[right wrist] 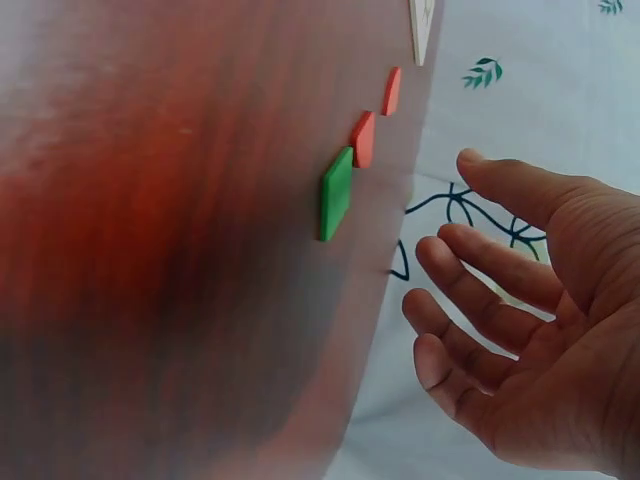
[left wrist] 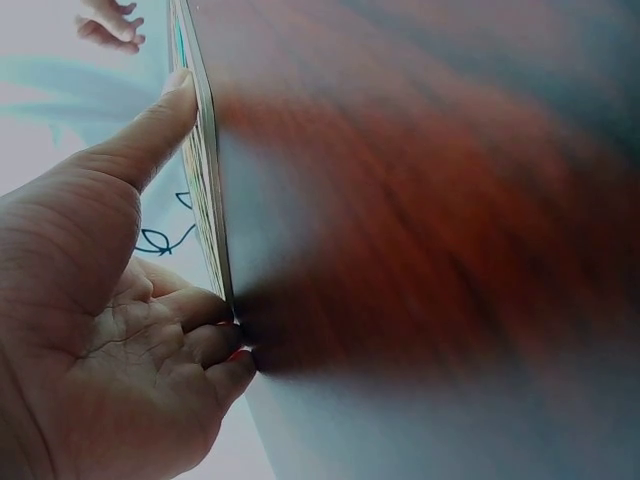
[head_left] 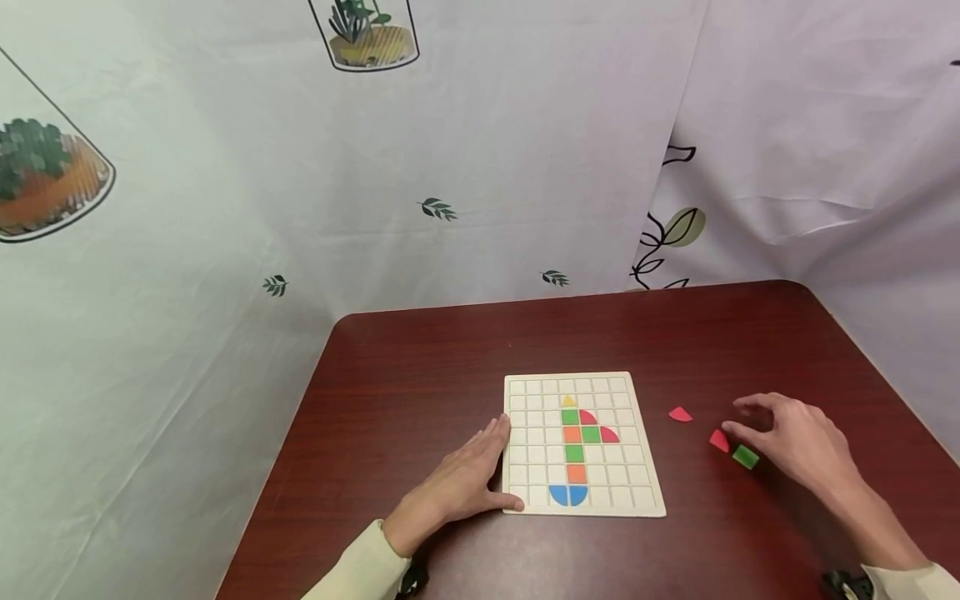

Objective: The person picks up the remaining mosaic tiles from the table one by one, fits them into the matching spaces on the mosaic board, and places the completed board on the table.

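A cream grid board (head_left: 536,467) lies on the table with colored pieces on it: a yellow triangle (head_left: 568,401) on top, a column of green and orange squares, red quarter circles (head_left: 587,417) to the right, and two blue quarter circles (head_left: 558,495) at the bottom. My left hand (head_left: 463,477) rests against the board's left edge, thumb at the near corner. Over the table to the right hovers my right hand (head_left: 804,442), fingers loosely bent and holding nothing. Just by its fingertips are a green square (head_left: 746,457) and a red quarter circle (head_left: 719,440).
Another red piece (head_left: 680,414) lies between the board and the right hand. The dark red-brown table (head_left: 420,367) ends at the back against a pale cloth (head_left: 480,150) printed with plants and leaves.
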A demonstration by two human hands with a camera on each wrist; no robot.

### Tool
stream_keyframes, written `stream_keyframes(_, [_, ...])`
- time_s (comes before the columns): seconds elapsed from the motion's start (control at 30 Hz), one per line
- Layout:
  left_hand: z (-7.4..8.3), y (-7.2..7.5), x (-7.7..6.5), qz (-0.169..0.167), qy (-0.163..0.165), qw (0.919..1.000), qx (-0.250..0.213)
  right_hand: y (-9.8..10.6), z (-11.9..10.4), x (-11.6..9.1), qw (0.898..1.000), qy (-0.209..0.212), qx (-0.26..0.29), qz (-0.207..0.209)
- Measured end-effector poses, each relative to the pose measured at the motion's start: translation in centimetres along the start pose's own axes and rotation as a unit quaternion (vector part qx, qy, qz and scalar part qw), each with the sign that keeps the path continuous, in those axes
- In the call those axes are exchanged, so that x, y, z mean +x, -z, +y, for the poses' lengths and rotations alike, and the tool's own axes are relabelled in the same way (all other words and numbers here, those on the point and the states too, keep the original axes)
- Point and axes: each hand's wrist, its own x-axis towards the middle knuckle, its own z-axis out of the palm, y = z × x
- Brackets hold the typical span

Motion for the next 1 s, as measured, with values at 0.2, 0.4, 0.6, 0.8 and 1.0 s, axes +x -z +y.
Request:
stream_keyframes(0.2, [0.0,0.0,0.0,0.002,-0.003,1.0,0.005,-0.2,0.4,-0.6,0.999,-0.02,0.004,-0.04])
stream_keyframes(0.4, [0.0,0.0,0.0,0.003,-0.005,1.0,0.007,-0.6,0.8,-1.2,0.999,-0.025,0.005,-0.048])
stream_keyframes(0.6, [0.0,0.0,0.0,0.003,-0.003,1.0,0.007,-0.6,1.2,-1.5,0.998,-0.025,-0.003,-0.065])
stream_keyframes(0.8, [0.0,0.0,0.1,0.003,-0.001,1.0,0.008,-0.8,1.4,-1.7,0.996,-0.033,-0.006,-0.078])
stream_keyframes(1.0, [0.1,0.0,0.1,0.001,0.005,1.0,0.003,-1.0,1.4,-1.7,0.996,-0.041,-0.01,-0.081])
